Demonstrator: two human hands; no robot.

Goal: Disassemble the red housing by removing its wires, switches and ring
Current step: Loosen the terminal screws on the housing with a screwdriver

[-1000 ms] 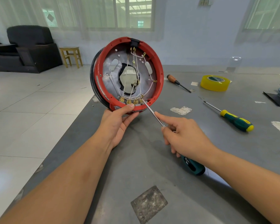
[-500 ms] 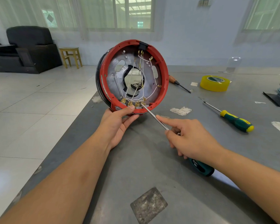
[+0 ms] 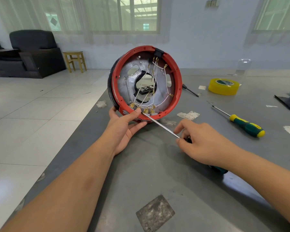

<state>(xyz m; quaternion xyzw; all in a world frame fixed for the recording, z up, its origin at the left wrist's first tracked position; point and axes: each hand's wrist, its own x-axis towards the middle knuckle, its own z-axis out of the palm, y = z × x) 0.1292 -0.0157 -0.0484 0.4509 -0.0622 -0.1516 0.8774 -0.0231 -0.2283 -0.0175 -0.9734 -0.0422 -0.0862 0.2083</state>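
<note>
Housing (image 3: 177, 91), red and ring-shaped, stands on edge at the bench (image 3: 157, 173) corner; it looks like rigid, light plastic. Its thin white wires (image 3: 165, 76) and brass terminals (image 3: 146, 110) probably bend easily, so grip the rim. Left hand (image 3: 124, 124) fingers clamp its lower rim; right hand (image 3: 203, 144) pinches a screwdriver (image 3: 161, 125) whose tip reaches the terminals.

- Round red plastic housing (image 3: 177, 91), centre frame: matt rim, dull grey metal plate inside.
- Grey worktop (image 3: 157, 173): smooth, scuffed.
- Yellow tape roll (image 3: 223, 87), upper right: glossy.
- Screwdriver shaft (image 3: 161, 126): polished metal.
</note>
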